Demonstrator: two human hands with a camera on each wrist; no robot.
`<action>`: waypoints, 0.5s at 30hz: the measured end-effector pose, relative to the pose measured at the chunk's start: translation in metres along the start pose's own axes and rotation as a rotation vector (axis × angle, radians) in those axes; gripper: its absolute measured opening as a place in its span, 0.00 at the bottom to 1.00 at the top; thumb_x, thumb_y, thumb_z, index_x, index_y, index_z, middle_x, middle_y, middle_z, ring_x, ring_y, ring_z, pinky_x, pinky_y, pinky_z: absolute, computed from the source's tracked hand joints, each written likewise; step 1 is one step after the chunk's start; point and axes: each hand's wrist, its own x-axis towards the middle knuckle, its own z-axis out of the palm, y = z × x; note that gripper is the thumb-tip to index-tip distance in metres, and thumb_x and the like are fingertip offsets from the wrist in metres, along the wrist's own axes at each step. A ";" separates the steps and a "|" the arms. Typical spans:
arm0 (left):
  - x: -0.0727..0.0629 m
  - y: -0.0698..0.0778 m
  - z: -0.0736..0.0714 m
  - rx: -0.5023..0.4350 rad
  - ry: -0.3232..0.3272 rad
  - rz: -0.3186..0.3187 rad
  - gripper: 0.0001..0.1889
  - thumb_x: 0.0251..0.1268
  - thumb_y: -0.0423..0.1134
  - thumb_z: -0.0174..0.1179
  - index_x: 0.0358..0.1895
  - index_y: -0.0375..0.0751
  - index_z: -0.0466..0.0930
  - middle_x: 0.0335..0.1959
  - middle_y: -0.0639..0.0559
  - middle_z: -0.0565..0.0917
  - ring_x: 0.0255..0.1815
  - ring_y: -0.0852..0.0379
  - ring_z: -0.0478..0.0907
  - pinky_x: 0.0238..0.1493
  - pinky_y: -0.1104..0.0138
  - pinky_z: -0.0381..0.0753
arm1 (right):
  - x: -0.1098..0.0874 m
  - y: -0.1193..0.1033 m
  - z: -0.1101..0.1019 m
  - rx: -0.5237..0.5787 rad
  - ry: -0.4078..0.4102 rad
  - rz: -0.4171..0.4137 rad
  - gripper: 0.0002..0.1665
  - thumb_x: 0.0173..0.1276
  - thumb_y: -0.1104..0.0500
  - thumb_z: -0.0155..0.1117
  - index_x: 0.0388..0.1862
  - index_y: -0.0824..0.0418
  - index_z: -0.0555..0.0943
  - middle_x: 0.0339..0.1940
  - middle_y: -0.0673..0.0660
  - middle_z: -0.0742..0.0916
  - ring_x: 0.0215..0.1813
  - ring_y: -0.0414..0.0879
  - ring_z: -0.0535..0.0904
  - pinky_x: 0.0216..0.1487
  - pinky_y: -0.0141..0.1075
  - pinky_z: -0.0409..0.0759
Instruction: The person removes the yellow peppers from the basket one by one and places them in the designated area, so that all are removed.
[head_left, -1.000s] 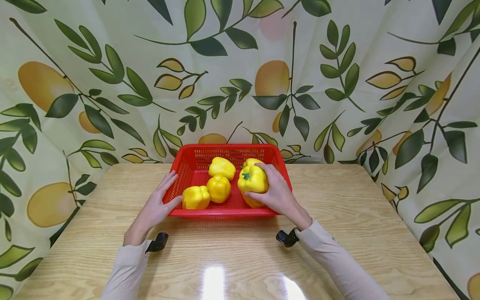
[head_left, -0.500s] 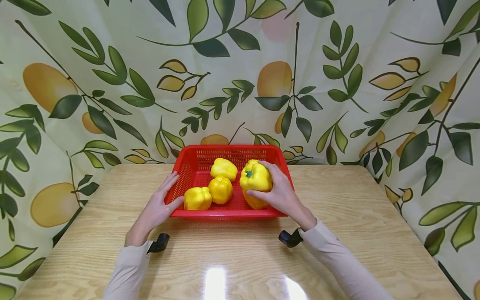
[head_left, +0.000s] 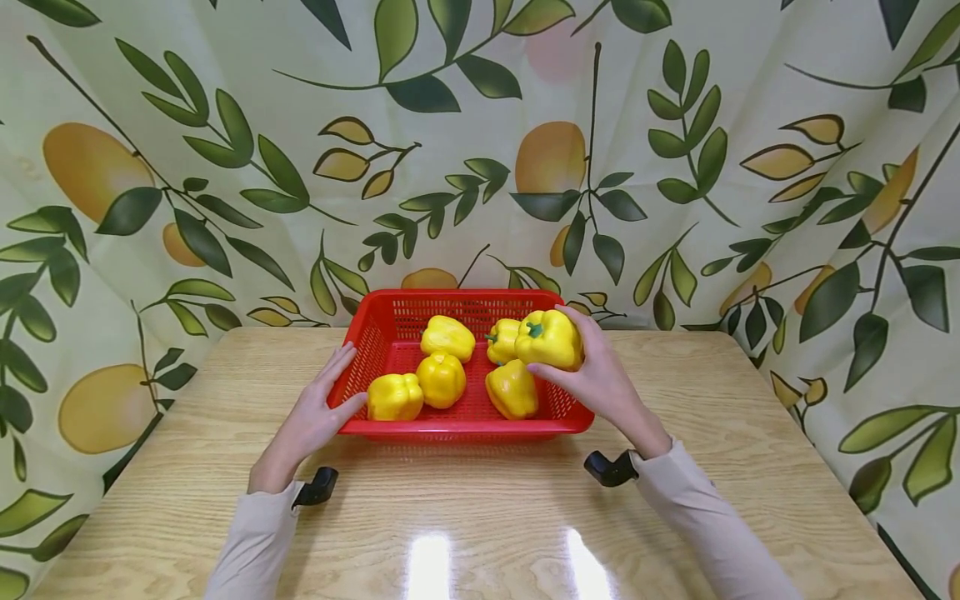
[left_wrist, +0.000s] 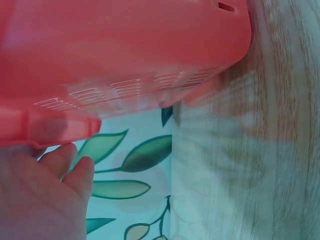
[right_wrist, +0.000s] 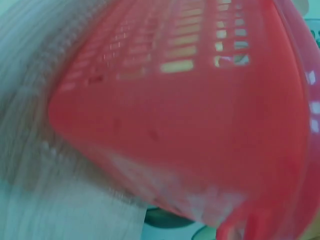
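Note:
In the head view, my right hand (head_left: 600, 375) holds a yellow bell pepper (head_left: 551, 340) with a green stem, raised over the right side of a red plastic basket (head_left: 457, 426). My left hand (head_left: 311, 417) grips the basket's near left rim, thumb over the inner side and fingers outside. In the left wrist view, fingertips of that left hand (left_wrist: 55, 185) touch the rim from outside. Inside the basket lie several more peppers, among them a front right pepper (head_left: 513, 389), a back right pepper (head_left: 503, 342) and a front left pepper (head_left: 395, 397). The right wrist view shows only basket wall (right_wrist: 175, 115), blurred.
The basket stands at the far side of a wooden table (head_left: 480, 508), close to a leaf-patterned curtain (head_left: 465, 125). Black wrist mounts (head_left: 611, 469) jut inward from both sleeves above the table.
My right hand has moved right with the pepper, lifting it slightly and uncovering the two peppers at the basket's right. The left hand stays on the rim.

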 end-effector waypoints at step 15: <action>0.000 -0.005 -0.002 -0.019 -0.012 0.051 0.37 0.69 0.38 0.58 0.79 0.40 0.53 0.82 0.43 0.49 0.81 0.34 0.46 0.68 0.38 0.65 | 0.010 0.030 -0.035 -0.102 0.085 -0.022 0.50 0.55 0.55 0.79 0.73 0.59 0.63 0.63 0.63 0.76 0.57 0.56 0.72 0.51 0.50 0.80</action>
